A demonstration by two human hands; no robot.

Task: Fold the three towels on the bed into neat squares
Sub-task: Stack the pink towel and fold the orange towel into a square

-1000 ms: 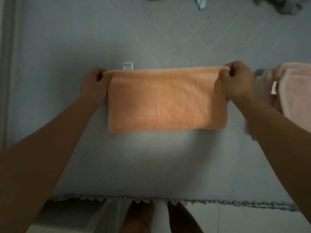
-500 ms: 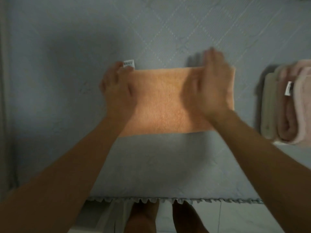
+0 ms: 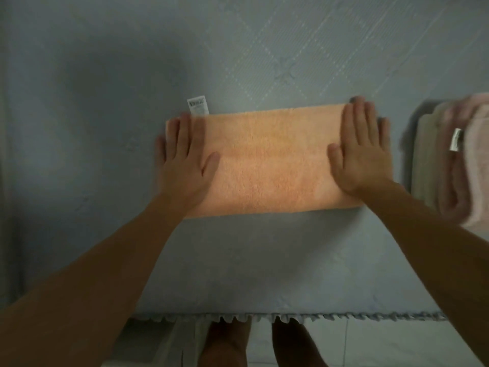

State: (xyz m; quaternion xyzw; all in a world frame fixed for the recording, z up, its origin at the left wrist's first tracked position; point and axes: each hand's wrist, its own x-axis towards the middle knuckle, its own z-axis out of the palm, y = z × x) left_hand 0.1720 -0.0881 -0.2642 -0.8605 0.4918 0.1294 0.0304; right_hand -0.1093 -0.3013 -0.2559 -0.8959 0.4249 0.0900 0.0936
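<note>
An orange towel (image 3: 270, 160) lies flat on the bed as a wide folded rectangle, with a white label (image 3: 198, 105) sticking out at its far left corner. My left hand (image 3: 182, 162) rests palm down on the towel's left end, fingers spread. My right hand (image 3: 360, 147) lies flat on its right end in the same way. Neither hand holds anything. At the right edge a pink towel (image 3: 473, 165) sits on a cream towel (image 3: 426, 157), both folded, blurred and partly cut off by the frame.
The grey-blue quilted bedspread (image 3: 238, 62) stretches far ahead and to the left. Its scalloped front edge (image 3: 264, 317) runs just in front of my bare feet (image 3: 227, 343) on a pale tiled floor.
My hands let go of the towel's far corners, laid it flat, then slid apart from its middle out to its two ends.
</note>
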